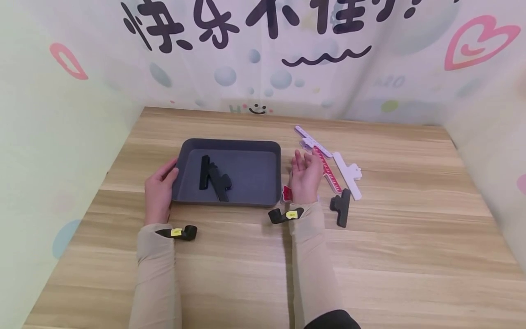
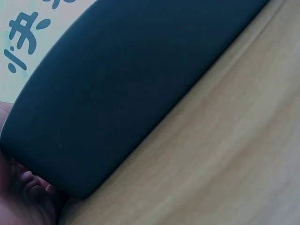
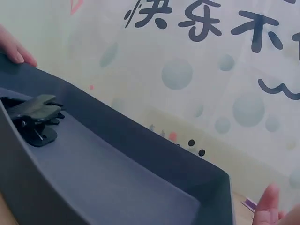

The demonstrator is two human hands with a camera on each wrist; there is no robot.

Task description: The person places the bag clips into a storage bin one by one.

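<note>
A dark grey rectangular tray (image 1: pixel 250 176) lies on the wooden table, its left end gripped by my left hand (image 1: pixel 158 189), with the thumb at the rim. Some of that hand's fingers curl out of sight under the tray (image 2: pixel 126 84) in the left wrist view. Inside the tray are two black clips (image 1: pixel 219 180), one against the other. My right hand (image 1: pixel 306 180) is beside the tray's right end, palm up with fingers loosely bent and nothing visible in them. Partly covered by this hand are a red ruler-marked clip (image 1: pixel 328 173) and another red piece (image 1: pixel 286 194).
Right of the tray lie a lilac ruler-marked clip (image 1: pixel 312 140), a white clip (image 1: pixel 348 176) and a black clip (image 1: pixel 342 208). A printed cloth wall (image 1: pixel 263 82) stands along the table's back edge, with pale walls at both sides.
</note>
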